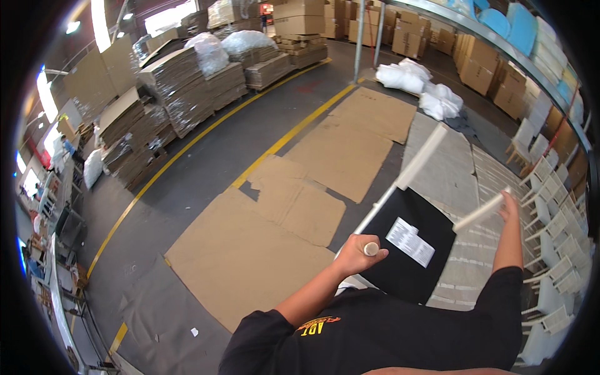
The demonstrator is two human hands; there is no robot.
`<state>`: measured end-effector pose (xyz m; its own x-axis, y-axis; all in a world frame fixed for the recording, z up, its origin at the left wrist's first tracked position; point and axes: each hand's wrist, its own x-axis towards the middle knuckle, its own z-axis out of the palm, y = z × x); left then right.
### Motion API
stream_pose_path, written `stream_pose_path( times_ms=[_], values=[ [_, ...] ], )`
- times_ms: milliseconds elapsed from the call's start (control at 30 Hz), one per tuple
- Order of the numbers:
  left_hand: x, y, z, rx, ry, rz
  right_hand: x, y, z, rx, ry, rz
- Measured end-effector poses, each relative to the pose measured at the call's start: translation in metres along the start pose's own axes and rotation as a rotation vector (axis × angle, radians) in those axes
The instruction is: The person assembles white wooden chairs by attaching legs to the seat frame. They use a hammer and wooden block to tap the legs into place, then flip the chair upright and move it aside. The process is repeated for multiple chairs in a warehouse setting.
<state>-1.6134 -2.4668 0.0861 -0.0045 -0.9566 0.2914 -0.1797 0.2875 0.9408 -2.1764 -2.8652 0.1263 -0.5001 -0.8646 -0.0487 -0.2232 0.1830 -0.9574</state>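
A white chair hangs in front of me with its black underside [400,219] facing up. White paper labels [410,242] are stuck on that underside. My left hand [359,255] is wrapped round one chair leg, whose round end [371,249] pokes out of the fist. At the right, my right hand [510,207] holds the end of another white leg [478,212]; its fingers are partly blurred. A longer white leg [422,156] points away from me, touched by neither hand. The chair's backrest is mostly hidden by my arm and body.
Flattened cardboard sheets [250,250] cover the floor at centre and left. Rows of white chairs [550,244] line the right side. Stacked cardboard [187,87] stands far left beyond yellow floor lines. White wrapped bundles [406,76] lie by a metal rack post [360,44].
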Motion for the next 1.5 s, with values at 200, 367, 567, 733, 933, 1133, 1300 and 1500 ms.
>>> stream_pose_path(
  times_ms=[200,367,567,733,933,1133,1300,1500],
  values=[
    [-0.026,0.019,-0.115,0.376,0.246,0.016,-0.084,-0.025,0.24,-0.897,-0.739,-0.13],
    [-0.051,0.0,-0.256,0.466,0.546,-0.207,-0.098,0.027,0.385,-0.746,-0.901,0.053],
    [-0.134,-0.003,-0.435,0.457,1.26,-0.423,-0.362,0.089,0.697,-0.547,-1.568,0.179],
    [-0.212,0.064,-0.508,0.436,1.737,-0.435,-0.714,0.034,0.895,-0.505,-2.275,0.0],
    [-0.307,0.096,-0.541,0.464,2.27,-0.436,-1.038,-0.006,0.996,-0.527,-2.889,0.377],
    [-0.412,0.119,-0.612,0.522,2.693,-0.399,-1.306,-0.005,0.993,-0.455,-2.946,0.308],
    [-0.494,0.113,-0.652,0.43,2.868,-0.343,-1.405,-0.006,1.008,-0.569,-3.025,0.149],
    [-0.603,0.101,-0.815,0.421,2.917,-0.319,-1.576,-0.03,1.095,-0.616,-3.043,0.112]
  ],
)
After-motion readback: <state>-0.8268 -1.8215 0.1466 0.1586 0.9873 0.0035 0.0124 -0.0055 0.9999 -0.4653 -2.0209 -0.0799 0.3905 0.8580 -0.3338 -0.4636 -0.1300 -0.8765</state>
